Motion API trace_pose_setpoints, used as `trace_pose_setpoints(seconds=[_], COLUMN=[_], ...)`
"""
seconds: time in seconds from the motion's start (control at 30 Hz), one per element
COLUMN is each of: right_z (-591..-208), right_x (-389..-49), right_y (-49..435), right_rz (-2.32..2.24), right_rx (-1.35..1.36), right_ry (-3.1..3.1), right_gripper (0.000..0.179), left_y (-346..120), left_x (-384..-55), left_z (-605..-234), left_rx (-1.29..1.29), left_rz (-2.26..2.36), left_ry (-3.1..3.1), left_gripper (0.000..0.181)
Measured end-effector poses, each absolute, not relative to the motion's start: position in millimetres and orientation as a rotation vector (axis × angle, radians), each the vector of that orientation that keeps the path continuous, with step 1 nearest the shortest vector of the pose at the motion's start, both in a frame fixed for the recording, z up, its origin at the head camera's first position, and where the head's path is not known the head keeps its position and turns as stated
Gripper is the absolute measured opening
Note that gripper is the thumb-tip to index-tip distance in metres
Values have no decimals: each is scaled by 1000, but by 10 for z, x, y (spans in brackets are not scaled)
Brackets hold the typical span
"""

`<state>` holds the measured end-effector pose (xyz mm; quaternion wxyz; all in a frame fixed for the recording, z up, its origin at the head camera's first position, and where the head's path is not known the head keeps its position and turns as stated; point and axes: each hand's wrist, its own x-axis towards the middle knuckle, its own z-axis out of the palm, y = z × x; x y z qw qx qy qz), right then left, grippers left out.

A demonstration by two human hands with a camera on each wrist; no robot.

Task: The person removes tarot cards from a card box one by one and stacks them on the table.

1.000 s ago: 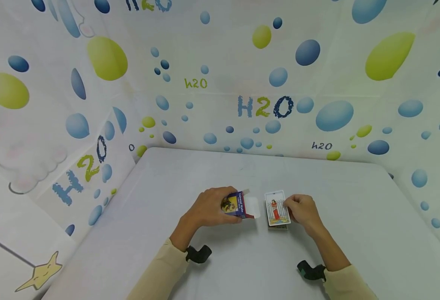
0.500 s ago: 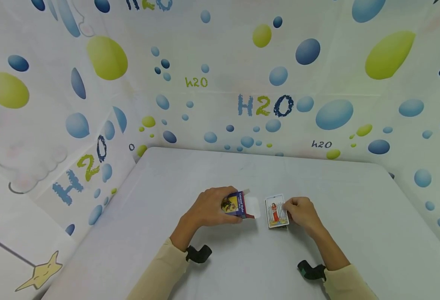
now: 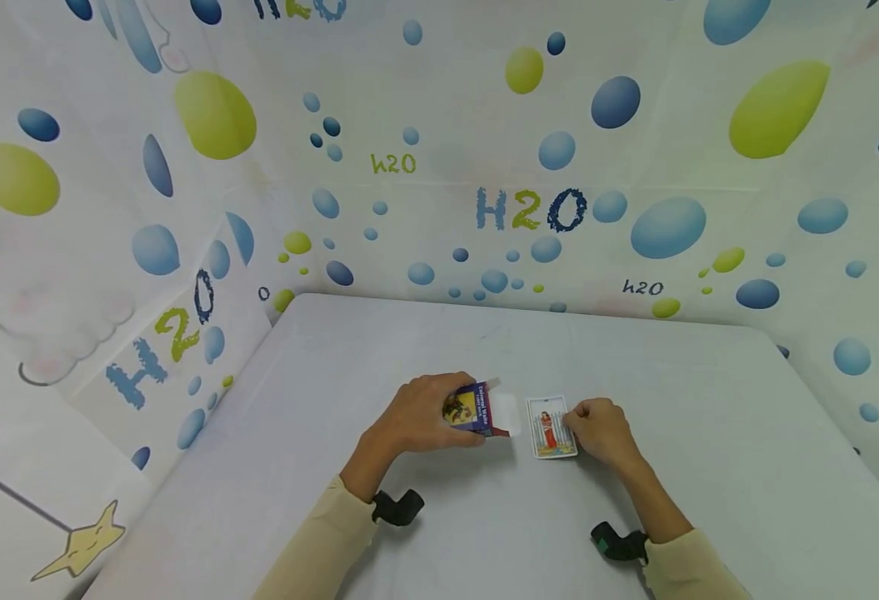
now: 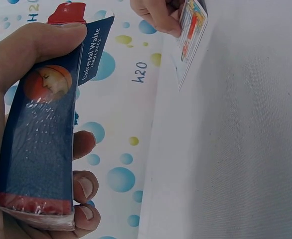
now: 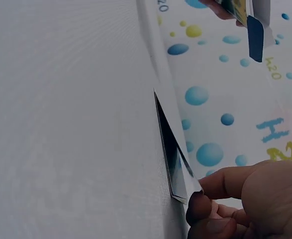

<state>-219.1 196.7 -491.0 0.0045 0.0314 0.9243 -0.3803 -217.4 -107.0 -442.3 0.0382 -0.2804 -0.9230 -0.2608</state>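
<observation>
My left hand (image 3: 418,414) grips a dark blue tarot card box (image 4: 41,134) with red ends, thumb on one side and fingers on the other. The box's end flap hangs open toward the right in the head view. To the right of the box is a tarot card (image 3: 546,435), face up, picturing a figure in red. My right hand (image 3: 604,432) pinches its right edge between thumb and finger. In the right wrist view this card (image 5: 172,149) is tilted, with a dark gap beneath it and a second edge close under it.
A white-covered table (image 3: 349,358) carries everything. Behind it and at the left hang white sheets (image 3: 446,100) printed with blue and green spots and H2O lettering. Each wrist wears a black camera mount (image 3: 397,507).
The right hand has moved the card slightly down toward the near side. The tan stack edge that showed under it is now hidden. The left hand and box have barely moved.
</observation>
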Motion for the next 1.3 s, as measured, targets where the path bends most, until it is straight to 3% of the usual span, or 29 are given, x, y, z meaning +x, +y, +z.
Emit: trace_pose_setpoints(seconds=[0.7, 0.77, 1.03, 1.3], right_z=[-4932, -4929, -4879, -4840], right_x=[-2176, -2175, -2093, -1992], right_y=[1926, 1896, 1645, 1535], right_rz=[-1053, -1011, -684, -529], right_rx=[88, 88, 95, 39], right_ry=[3033, 3037, 3035, 3059], right_gripper=[21, 27, 82, 79], left_y=[-1071, -1070, -1065, -1067], left_x=[-2193, -2196, -2200, -2184], left_z=[-4442, -4437, -4444, -4433], left_rx=[-882, -882, -883, -874], left_rz=[-787, -789, -774, -772], left_ry=[-2836, -2830, -2828, -2829], left_gripper=[72, 72, 72, 72])
